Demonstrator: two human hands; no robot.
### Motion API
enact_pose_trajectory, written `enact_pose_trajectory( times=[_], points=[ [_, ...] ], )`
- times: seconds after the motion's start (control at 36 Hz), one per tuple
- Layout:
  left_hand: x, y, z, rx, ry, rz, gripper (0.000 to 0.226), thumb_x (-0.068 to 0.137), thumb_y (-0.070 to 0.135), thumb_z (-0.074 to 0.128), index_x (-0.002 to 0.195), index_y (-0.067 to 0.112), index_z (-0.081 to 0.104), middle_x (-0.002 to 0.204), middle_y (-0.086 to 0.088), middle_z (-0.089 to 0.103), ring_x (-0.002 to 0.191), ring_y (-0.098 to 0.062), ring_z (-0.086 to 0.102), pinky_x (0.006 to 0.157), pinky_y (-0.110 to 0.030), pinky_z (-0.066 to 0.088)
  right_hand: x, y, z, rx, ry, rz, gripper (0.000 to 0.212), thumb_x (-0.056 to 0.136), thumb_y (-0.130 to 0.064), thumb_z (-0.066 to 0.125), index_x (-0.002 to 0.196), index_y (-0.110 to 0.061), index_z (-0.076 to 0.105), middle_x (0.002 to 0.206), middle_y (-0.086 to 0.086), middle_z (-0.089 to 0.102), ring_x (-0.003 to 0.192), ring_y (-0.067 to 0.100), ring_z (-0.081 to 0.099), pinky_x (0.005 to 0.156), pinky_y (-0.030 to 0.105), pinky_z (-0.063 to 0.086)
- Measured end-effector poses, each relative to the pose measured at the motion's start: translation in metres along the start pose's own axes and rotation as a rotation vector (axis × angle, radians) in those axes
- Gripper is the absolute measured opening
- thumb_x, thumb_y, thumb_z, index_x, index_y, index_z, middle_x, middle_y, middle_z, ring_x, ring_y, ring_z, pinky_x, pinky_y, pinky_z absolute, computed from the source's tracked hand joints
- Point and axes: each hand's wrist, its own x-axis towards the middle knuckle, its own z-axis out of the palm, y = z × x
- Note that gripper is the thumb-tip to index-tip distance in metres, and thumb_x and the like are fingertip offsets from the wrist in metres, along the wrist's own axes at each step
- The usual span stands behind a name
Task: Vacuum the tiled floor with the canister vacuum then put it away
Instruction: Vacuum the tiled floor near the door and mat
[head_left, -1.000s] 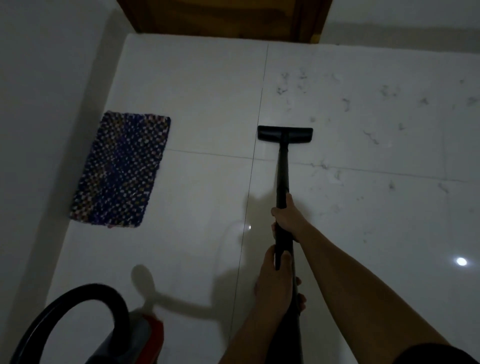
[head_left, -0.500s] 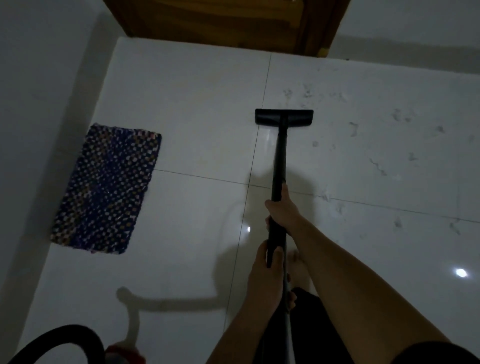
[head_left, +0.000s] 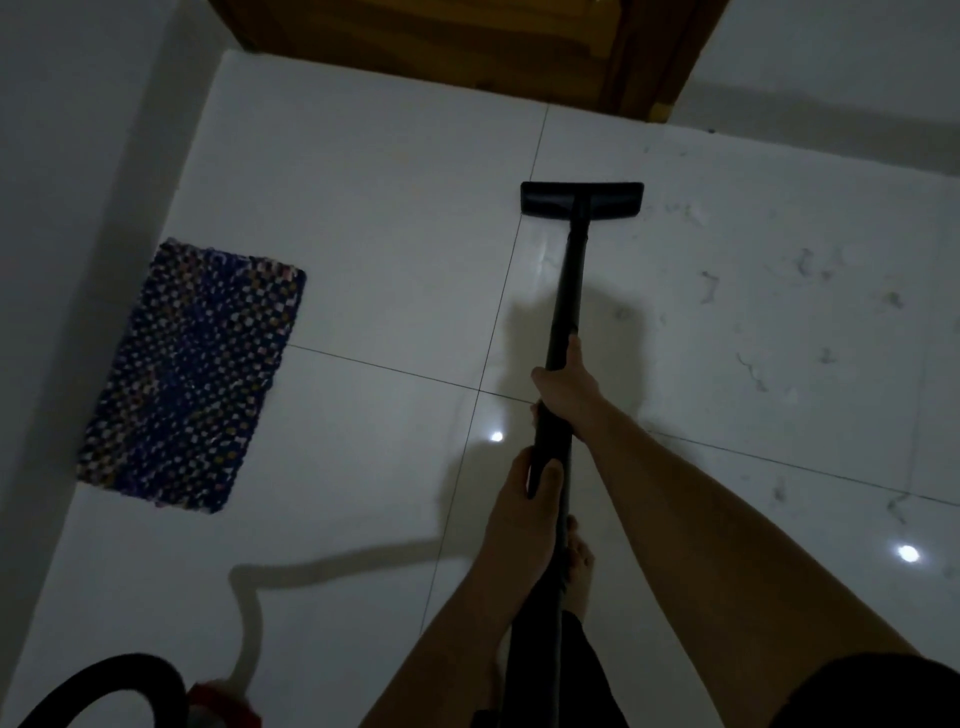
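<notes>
Black tubular wand (head_left: 569, 280), flat nozzle (head_left: 582, 198) on glossy tiles (head_left: 363, 208).

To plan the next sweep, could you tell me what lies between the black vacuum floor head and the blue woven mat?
In the head view that stretch is bare glossy white tiled floor; no debris shows there.

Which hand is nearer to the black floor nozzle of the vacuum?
The right hand. It grips the wand on the part closer to the floor nozzle; the left hand grips it behind the right, nearer the person's body.
</notes>
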Motion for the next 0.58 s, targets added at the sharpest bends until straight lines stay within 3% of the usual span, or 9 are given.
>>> enact_pose_trajectory(
  times=[0.08,0.31,0.58],
  points=[
    [0.007,0.015,0.007,-0.002,-0.006,-0.005,0.026,0.098,0.034,0.039,0.122,0.025,0.047,0.068,-0.005,0.054,0.043,-0.011,0.050,0.042,-0.025,0.043,0.008,-0.012,-0.010,-0.003,0.008,0.000,0.078,0.095,-0.014,0.046,0.151,-0.040,-0.003,0.125,0.023,0.057,0.054,0.018,0.055,0.044,0.026,0.048],
    [0.021,0.055,0.030,-0.030,-0.041,-0.029,0.028,0.099,0.033,0.038,0.126,0.026,0.044,0.066,-0.006,0.052,0.031,-0.010,0.046,0.034,-0.019,0.042,0.022,-0.039,-0.041,0.026,0.058,-0.021,0.076,0.095,-0.014,0.045,0.152,-0.039,0.002,0.126,0.022,0.056,0.055,0.018,0.055,0.042,0.024,0.045],
    [0.044,0.091,0.062,0.003,-0.073,-0.015,0.028,0.098,0.036,0.038,0.125,0.026,0.045,0.070,-0.008,0.054,0.039,-0.016,0.048,0.036,-0.022,0.042,0.040,-0.061,-0.087,0.027,0.142,-0.066,0.075,0.095,-0.013,0.047,0.153,-0.035,0.004,0.123,0.019,0.056,0.056,0.017,0.054,0.041,0.023,0.046]
  ],
)
